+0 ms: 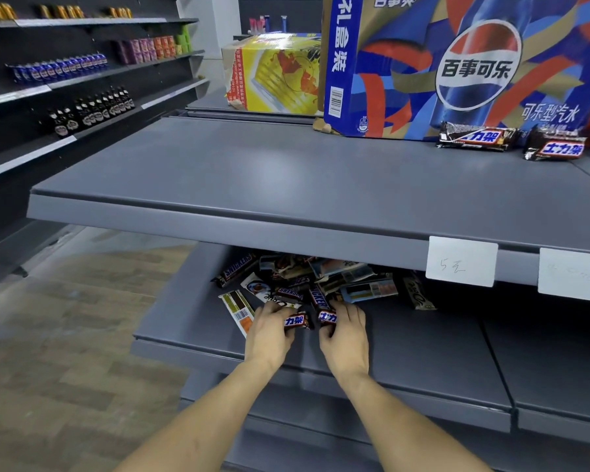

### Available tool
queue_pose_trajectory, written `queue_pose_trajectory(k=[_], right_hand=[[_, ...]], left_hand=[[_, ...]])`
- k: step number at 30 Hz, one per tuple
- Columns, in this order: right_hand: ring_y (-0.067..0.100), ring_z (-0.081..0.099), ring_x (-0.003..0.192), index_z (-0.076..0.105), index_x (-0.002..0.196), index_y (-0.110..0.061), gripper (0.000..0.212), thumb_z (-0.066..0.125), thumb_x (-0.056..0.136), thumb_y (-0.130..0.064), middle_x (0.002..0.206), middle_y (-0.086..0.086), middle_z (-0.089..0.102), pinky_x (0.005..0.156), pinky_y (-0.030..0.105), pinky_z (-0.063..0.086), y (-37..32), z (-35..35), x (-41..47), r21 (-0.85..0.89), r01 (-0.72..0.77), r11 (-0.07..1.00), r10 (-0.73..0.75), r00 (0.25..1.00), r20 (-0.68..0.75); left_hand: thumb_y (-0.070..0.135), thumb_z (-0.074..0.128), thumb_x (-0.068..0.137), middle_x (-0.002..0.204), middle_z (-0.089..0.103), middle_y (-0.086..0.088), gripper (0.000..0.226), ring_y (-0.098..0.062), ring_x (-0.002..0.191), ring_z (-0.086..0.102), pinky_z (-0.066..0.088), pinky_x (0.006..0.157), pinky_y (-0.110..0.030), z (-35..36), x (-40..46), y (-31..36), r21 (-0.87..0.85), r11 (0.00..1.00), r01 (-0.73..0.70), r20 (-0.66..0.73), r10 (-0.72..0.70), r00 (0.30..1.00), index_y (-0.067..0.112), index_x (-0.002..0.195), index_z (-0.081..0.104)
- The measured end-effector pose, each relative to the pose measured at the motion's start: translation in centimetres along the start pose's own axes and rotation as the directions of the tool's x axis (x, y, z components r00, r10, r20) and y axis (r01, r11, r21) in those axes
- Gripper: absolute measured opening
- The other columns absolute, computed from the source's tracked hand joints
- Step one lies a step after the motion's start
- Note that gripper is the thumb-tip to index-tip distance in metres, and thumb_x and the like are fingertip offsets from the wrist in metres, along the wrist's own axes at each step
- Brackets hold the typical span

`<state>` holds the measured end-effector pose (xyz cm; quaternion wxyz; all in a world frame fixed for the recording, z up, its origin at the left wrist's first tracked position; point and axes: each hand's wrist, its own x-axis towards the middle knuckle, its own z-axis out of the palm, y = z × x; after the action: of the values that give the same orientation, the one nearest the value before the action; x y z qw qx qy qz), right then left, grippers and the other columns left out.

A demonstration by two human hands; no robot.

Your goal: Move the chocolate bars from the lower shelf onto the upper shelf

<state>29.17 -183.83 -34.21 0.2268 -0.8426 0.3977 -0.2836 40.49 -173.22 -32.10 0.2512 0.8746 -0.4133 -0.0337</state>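
Pickup step here: left hand point(269, 330) and right hand point(344, 330) each have fingers curled around a Snickers bar point(297, 321) from the pile point(321, 281) on the lower shelf point(423, 352). Next up is probably lifting both clear of the overhanging edge onto the upper shelf point(252, 175), beside the two bars point(474, 137) already there.

Pepsi carton point(474, 63) upright at right rear; yellow cardboard box point(276, 73) behind to its left. White price tags point(461, 261) clipped on front edge. Side shelving point(82, 83) at left with blue cans point(58, 68), dark bottles point(92, 109). Wood-pattern floor point(65, 352) below.
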Motion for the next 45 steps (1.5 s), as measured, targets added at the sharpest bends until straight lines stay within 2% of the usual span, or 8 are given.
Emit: queue_pose_trajectory(k=[3, 9, 13, 18, 24, 31, 41, 45], right_hand=[[0.022, 0.048, 0.115, 0.063, 0.117, -0.012, 0.042, 0.062, 0.076, -0.002, 0.114, 0.002, 0.061, 0.092, 0.027, 0.048, -0.3, 0.0, -0.2, -0.014, -0.012, 1.0, 0.011, 1.0, -0.001], [0.018, 0.052, 0.112, 0.064, 0.116, -0.015, 0.042, 0.066, 0.076, -0.004, 0.111, -0.001, 0.064, 0.097, 0.026, 0.046, -0.4, -0.7, -1.1, -0.066, 0.052, 0.996, -0.052, 0.999, 0.005], [0.02, 0.056, 0.107, 0.066, 0.115, -0.017, 0.04, 0.07, 0.076, -0.008, 0.109, -0.001, 0.066, 0.096, 0.032, 0.048, -0.7, -1.5, -1.6, -0.114, 0.068, 0.991, -0.068, 0.998, 0.0], [0.018, 0.054, 0.105, 0.062, 0.124, -0.022, 0.038, 0.069, 0.087, -0.023, 0.114, -0.005, 0.062, 0.088, 0.03, 0.048, -1.1, -4.0, -2.5, -0.14, 0.086, 0.986, -0.08, 0.996, 0.047], [0.023, 0.052, 0.11, 0.056, 0.133, -0.017, 0.042, 0.062, 0.094, -0.032, 0.118, 0.002, 0.06, 0.09, 0.034, 0.048, -0.9, -7.6, -3.6, -0.259, 0.051, 0.964, -0.048, 0.999, 0.02], [0.025, 0.056, 0.103, 0.059, 0.128, -0.015, 0.037, 0.062, 0.093, -0.026, 0.116, 0.003, 0.062, 0.086, 0.037, 0.051, -0.7, -12.3, -6.4, -0.35, 0.056, 0.935, -0.079, 0.996, -0.051], [0.012, 0.051, 0.11, 0.059, 0.128, -0.021, 0.04, 0.064, 0.088, -0.021, 0.118, -0.008, 0.06, 0.093, 0.027, 0.046, 0.9, -22.0, -12.2, -0.294, 0.045, 0.955, -0.075, 0.993, -0.092], [0.012, 0.05, 0.106, 0.06, 0.126, -0.024, 0.037, 0.063, 0.089, -0.024, 0.115, -0.01, 0.06, 0.089, 0.027, 0.046, 2.7, -26.9, -14.7, -0.335, 0.078, 0.939, -0.112, 0.99, -0.085]], left_hand=[[0.013, 0.064, 0.086, 0.123, 0.055, 0.001, 0.039, -0.021, 0.113, 0.046, 0.043, 0.095, -0.03, -0.6, 0.2, 0.0, -0.022, 0.999, -0.038, 0.004, 0.038, 0.999, 0.029, 0.122, 0.066], [0.016, 0.065, 0.086, 0.124, 0.057, 0.006, 0.039, -0.02, 0.114, 0.046, 0.043, 0.095, -0.029, -1.9, 0.1, -0.3, -0.026, 0.997, -0.079, -0.009, 0.079, 0.997, 0.028, 0.123, 0.065], [0.019, 0.065, 0.087, 0.125, 0.056, 0.008, 0.043, -0.018, 0.116, 0.045, 0.043, 0.095, -0.028, -2.6, -0.5, -0.1, -0.013, 0.993, -0.115, -0.023, 0.115, 0.993, 0.028, 0.128, 0.06], [0.018, 0.068, 0.083, 0.124, 0.058, 0.004, 0.047, -0.02, 0.12, 0.046, 0.041, 0.101, -0.031, -3.7, -0.5, -0.4, 0.0, 0.982, -0.19, -0.031, 0.19, 0.981, 0.025, 0.129, 0.059], [0.02, 0.067, 0.086, 0.119, 0.056, 0.001, 0.037, -0.021, 0.113, 0.049, 0.045, 0.094, -0.033, -4.7, -1.0, 0.5, -0.006, 0.967, -0.255, -0.014, 0.255, 0.967, 0.023, 0.123, 0.063], [0.027, 0.066, 0.088, 0.119, 0.055, 0.005, 0.039, -0.017, 0.111, 0.046, 0.042, 0.095, -0.032, -5.3, -3.4, 4.8, -0.011, 0.937, -0.35, 0.016, 0.35, 0.936, 0.028, 0.127, 0.061], [0.031, 0.064, 0.088, 0.116, 0.054, 0.01, 0.036, -0.014, 0.109, 0.047, 0.041, 0.094, -0.031, -6.3, -9.8, 13.5, 0.061, 0.898, -0.435, -0.012, 0.437, 0.9, 0.034, 0.124, 0.059], [0.031, 0.064, 0.087, 0.113, 0.055, 0.011, 0.035, -0.013, 0.108, 0.048, 0.042, 0.093, -0.031, -7.1, -13.8, 17.5, 0.066, 0.894, -0.443, -0.064, 0.447, 0.892, 0.033, 0.122, 0.058]])
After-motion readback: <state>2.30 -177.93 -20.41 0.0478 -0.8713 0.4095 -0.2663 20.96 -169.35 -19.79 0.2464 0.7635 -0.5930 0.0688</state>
